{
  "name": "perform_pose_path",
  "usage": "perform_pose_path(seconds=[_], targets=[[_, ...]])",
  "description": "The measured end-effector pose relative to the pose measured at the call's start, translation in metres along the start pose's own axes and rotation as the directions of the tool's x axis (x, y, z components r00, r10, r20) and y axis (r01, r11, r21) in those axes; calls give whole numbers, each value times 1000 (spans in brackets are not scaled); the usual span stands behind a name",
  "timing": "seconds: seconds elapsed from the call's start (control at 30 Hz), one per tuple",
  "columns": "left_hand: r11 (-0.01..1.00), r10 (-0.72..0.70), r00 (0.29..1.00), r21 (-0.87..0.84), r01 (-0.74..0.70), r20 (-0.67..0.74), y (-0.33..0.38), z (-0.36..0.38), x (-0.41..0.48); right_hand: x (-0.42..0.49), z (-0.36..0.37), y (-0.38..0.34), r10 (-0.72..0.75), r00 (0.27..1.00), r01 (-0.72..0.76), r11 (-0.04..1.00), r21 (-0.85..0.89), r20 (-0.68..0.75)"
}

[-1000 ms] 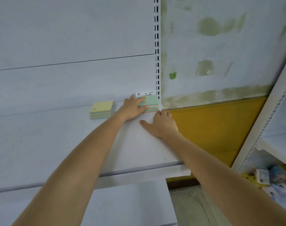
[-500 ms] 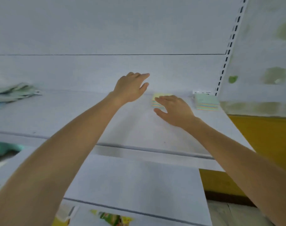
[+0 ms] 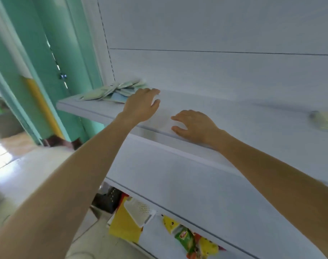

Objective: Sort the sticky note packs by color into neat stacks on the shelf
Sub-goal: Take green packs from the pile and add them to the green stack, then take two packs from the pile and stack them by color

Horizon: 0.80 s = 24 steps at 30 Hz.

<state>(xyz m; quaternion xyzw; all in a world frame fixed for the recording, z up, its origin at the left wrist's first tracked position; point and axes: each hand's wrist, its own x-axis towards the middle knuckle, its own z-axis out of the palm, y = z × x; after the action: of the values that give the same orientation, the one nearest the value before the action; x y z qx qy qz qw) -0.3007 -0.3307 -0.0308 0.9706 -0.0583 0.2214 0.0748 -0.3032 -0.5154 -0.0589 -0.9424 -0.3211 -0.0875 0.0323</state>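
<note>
Both bare arms reach up over a white shelf. The left hand hovers palm-down near the shelf's left end, fingers spread and loosely curved, holding nothing. Just off its fingertips, at about ten o'clock from the hand, lies a loose heap of sticky note packs — pale green with one pale blue pack showing at the near side, fanned out untidily against the white back panel. The fingertips are just beside the heap's right edge; the blur makes it impossible to tell whether they touch it.

The right hand sits at about four o'clock from the left, over the shelf's front lip, fingers curled slightly and apart, also empty. Whether the palm rests on the shelf cannot be told.

Far off at three o'clock from the right hand, at the frame's right edge, a yellow-topped stack of notes stands on the same shelf, well apart from both hands and heavily blurred.

At nine o'clock beyond the shelf end stands a teal door frame. Lower down, at about six o'clock, yellow and green packets lie below a lower shelf.
</note>
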Motion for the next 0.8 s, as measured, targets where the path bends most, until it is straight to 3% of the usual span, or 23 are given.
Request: perform_pose_path(seconds=[0.33, 0.53, 0.63, 0.8], targets=[[988, -130, 989, 72, 135, -69, -167, 1, 58, 178, 23, -18, 10, 998, -11, 1000, -9, -66], [982, -144, 988, 116, 150, -59, -232, 23, 110, 278, 47, -3, 222, 972, -208, 965, 162, -77], [990, -130, 989, 43, 134, -73, -251, 40, 130, 308, 61, -5, 398, 914, -361, 886, 292, -79], [990, -107, 994, -95, 107, 7, -277, 71, 175, 346, 80, -14, 561, 827, -544, 777, 318, 44]])
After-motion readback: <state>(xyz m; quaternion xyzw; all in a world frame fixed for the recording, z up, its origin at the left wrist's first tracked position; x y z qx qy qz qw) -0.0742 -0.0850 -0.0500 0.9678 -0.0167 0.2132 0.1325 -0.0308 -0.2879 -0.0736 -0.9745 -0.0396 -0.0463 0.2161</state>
